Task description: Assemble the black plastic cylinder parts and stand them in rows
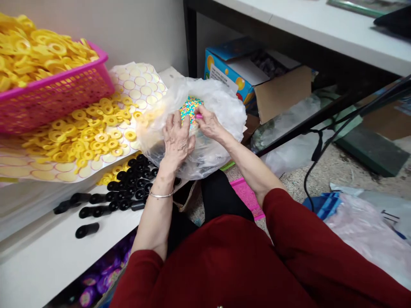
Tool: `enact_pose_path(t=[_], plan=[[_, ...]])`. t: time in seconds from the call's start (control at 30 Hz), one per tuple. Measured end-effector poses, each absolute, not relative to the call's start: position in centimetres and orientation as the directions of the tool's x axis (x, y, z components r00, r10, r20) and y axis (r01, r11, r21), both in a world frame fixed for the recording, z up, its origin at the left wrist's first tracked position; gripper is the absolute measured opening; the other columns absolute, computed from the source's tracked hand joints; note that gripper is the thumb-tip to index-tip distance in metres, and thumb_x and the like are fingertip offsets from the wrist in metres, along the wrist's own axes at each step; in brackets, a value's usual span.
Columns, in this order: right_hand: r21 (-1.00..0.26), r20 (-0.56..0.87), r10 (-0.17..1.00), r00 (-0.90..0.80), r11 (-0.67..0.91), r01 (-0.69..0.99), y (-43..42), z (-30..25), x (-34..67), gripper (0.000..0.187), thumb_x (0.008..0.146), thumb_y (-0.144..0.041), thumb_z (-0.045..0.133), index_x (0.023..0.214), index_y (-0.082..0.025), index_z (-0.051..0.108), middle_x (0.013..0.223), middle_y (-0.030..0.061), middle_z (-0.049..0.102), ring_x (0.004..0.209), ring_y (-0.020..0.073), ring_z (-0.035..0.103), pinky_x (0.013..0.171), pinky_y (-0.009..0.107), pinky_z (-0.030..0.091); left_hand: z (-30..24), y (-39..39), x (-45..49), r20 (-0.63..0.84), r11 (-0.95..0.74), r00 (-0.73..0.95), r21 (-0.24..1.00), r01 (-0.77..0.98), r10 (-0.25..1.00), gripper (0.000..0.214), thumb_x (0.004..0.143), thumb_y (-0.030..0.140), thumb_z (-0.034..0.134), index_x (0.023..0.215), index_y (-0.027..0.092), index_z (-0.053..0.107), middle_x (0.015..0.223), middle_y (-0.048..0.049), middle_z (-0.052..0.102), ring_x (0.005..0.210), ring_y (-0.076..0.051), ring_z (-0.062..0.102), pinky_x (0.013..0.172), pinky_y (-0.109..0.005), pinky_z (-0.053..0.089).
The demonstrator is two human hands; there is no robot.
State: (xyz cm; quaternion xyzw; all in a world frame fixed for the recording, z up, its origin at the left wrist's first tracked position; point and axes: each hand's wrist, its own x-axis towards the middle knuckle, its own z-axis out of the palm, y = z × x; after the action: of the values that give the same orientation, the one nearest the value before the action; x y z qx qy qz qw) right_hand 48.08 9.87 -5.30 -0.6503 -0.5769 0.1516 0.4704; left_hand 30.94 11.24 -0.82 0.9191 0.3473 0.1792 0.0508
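Note:
A crumpled clear plastic bag (221,149) lies spread open in front of me, with small multicoloured beads (190,107) heaped in its middle. My left hand (177,139) rests on the bag's near left part, fingers spread and reaching to the edge of the beads. Over the right side of the heap, my right hand (208,123) is closed in a pinch on a small pink piece (199,116); its exact kind is too small to tell. Left of the bag lie loose yellow ring-shaped plastic pieces (102,137) on a sheet printed with circles (141,83).
A pink basket (64,87) piled with yellow rings stands at the far left. Several black cylinders (87,230) lie on the white surface (45,261). Behind the bag is an open blue carton (221,70) under a table (321,32). Cables (321,156) hang at right.

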Motion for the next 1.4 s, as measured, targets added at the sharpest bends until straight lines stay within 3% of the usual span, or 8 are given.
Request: enact_pose_path(t=[0.13,0.27,0.47,0.57,0.77,0.9,1.1,1.4], plan=[[-0.656,0.335,0.924,0.184,0.089,0.749,8.4,-5.6,48.7,0.025,0.086,-0.024,0.047,0.107,-0.016,0.057,0.106,0.0087,0.064,0.097,0.0239,0.058,0.090,0.038,0.046,-1.4,10.9,30.7,0.101,-0.763,0.758,0.157,0.627,0.644,0.063,0.084,0.035,0.056,0.142,0.016,0.041,0.147,-0.0204,0.043,0.143,-0.042,0.023,0.107,-0.065,0.025],[-0.555,0.195,0.976,0.096,0.029,0.832,4.3,-6.3,48.9,0.027,0.085,-0.020,0.047,0.108,-0.016,0.062,0.103,0.0091,0.064,0.096,0.0234,0.058,0.088,0.036,0.044,-2.8,10.7,29.7,-0.060,-0.784,0.797,0.151,0.602,0.601,0.030,0.084,0.032,0.056,0.109,0.018,0.063,0.112,-0.0145,0.065,0.126,-0.039,0.043,0.105,-0.069,0.023],[-0.359,0.256,0.961,-0.102,0.192,0.913,-0.8,-6.6,46.0,0.056,0.084,-0.056,0.061,0.122,-0.016,0.057,0.109,0.0134,0.060,0.099,0.0278,0.051,0.087,0.040,0.040,-3.8,11.1,29.2,0.065,-0.687,0.695,0.241,0.685,0.716,0.013,0.083,0.029,0.057,0.088,0.019,0.064,0.101,-0.0116,0.066,0.115,-0.033,0.049,0.108,-0.058,0.025],[-0.190,0.207,0.934,-0.293,0.332,0.924,-1.6,-7.0,44.4,0.037,0.089,-0.046,0.056,0.110,-0.016,0.063,0.100,0.0120,0.060,0.094,0.0273,0.049,0.086,0.041,0.036,-3.3,11.9,28.8,0.151,-0.648,0.640,0.336,0.684,0.753,0.015,0.082,0.030,0.061,0.090,0.019,0.066,0.100,-0.0124,0.066,0.113,-0.033,0.050,0.105,-0.054,0.031],[-0.239,0.324,0.938,0.120,-0.042,0.970,1.9,-7.1,45.8,0.026,0.089,-0.017,0.038,0.085,-0.018,0.063,0.089,0.0096,0.057,0.085,0.0238,0.049,0.077,0.034,0.036,-1.5,8.9,27.6,0.430,-0.709,0.567,0.494,0.503,0.703,0.028,0.086,0.046,0.057,0.097,0.021,0.064,0.105,-0.0140,0.063,0.106,-0.029,0.054,0.099,-0.048,0.039],[-0.357,0.318,0.902,0.290,-0.170,0.919,4.4,-7.3,46.8,0.021,0.084,-0.014,0.040,0.079,-0.019,0.060,0.085,0.0073,0.057,0.083,0.0225,0.051,0.076,0.032,0.037,-3.9,3.7,28.2,0.184,-0.583,0.563,0.418,0.696,0.805,0.027,0.093,0.030,0.042,0.081,0.018,0.063,0.080,-0.0119,0.062,0.082,-0.025,0.061,0.079,-0.039,0.047],[-0.465,0.271,0.892,0.362,-0.208,0.861,4.5,-8.5,46.2,0.021,0.083,-0.014,0.040,0.074,-0.021,0.057,0.081,0.0052,0.057,0.079,0.0208,0.051,0.072,0.030,0.037,-6.9,2.2,30.7,-0.009,-0.447,0.471,0.298,0.844,0.882,0.041,0.094,0.028,0.044,0.127,0.004,0.050,0.119,-0.0220,0.057,0.093,-0.027,0.067,0.067,-0.031,0.050],[-0.225,0.266,0.930,0.252,-0.194,0.955,2.4,-8.9,46.3,0.024,0.087,-0.018,0.041,0.082,-0.018,0.064,0.088,0.0107,0.060,0.088,0.0260,0.050,0.079,0.035,0.036,-7.7,2.9,30.8,-0.022,-0.520,0.537,0.224,0.824,0.843,0.043,0.097,0.019,0.031,0.132,0.004,0.049,0.105,-0.0184,0.062,0.087,-0.025,0.069,0.064,-0.030,0.049]])
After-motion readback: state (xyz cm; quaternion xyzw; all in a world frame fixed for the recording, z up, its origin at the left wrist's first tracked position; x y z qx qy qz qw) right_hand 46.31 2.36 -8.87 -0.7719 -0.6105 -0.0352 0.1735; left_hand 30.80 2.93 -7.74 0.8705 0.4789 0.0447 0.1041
